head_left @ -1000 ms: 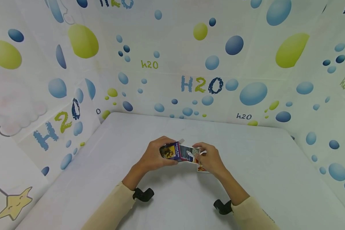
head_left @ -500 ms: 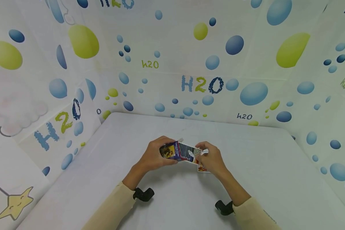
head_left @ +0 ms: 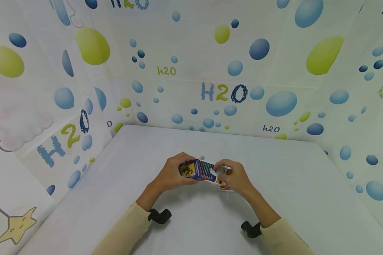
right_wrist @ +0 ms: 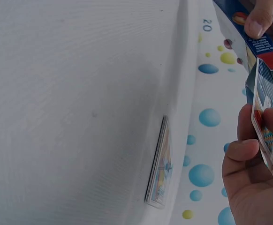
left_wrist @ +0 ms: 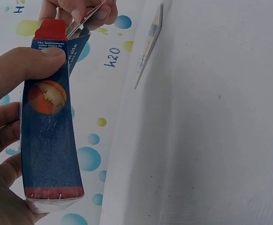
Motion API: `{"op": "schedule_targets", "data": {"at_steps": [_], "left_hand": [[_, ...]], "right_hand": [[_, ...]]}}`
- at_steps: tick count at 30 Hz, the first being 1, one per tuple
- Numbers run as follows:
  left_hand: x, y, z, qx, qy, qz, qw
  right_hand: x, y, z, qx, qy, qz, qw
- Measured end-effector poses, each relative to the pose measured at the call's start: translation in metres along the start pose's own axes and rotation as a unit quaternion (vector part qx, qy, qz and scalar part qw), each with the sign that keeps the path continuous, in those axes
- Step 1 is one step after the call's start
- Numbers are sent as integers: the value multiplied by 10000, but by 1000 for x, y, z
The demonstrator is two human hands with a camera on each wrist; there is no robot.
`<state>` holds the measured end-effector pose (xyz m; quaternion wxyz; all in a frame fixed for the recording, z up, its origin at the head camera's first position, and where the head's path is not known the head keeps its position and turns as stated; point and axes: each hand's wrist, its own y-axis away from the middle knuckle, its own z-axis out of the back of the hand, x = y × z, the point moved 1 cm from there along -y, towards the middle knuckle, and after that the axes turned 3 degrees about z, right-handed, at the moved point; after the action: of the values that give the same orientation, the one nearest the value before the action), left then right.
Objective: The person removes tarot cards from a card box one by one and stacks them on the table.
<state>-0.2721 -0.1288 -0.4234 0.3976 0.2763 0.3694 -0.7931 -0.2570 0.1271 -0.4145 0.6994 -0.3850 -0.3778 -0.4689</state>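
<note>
My left hand (head_left: 170,174) grips a dark blue card box (left_wrist: 49,140) with a red end flap, thumb on its narrow side and fingers behind. The box is held sideways above the table, its open end facing my right hand. Several picture cards (right_wrist: 264,89) jut out of that end. My right hand (head_left: 237,177) pinches them near their outer end between thumb and fingers; their inner part is hidden in the box. Under the right hand, a small stack of cards (right_wrist: 160,168) lies on the table, partly covered by the hand in the head view.
A white cloth covers the table (head_left: 127,219). Behind it and at the sides hangs a white backdrop (head_left: 191,92) printed with blue and green bubbles. Black wrist mounts (head_left: 160,216) sit on both forearms.
The right fingers shifted slightly right, then back left along the jutting cards, whose outer end now shows between finger and thumb. The left hand and box have barely moved.
</note>
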Motion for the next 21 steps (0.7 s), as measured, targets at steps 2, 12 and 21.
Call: {"op": "schedule_targets", "data": {"at_steps": [2, 12, 21], "left_hand": [[0, 0, 0, 42, -33, 2, 10000], [2, 0, -2, 220, -77, -80, 9997], [0, -1, -1, 393, -132, -51, 9991]], "right_hand": [[0, 1, -1, -37, 163, 147, 9998], [2, -1, -2, 44, 536, 662, 9964], [2, -3, -6, 334, 485, 763, 9953]]}}
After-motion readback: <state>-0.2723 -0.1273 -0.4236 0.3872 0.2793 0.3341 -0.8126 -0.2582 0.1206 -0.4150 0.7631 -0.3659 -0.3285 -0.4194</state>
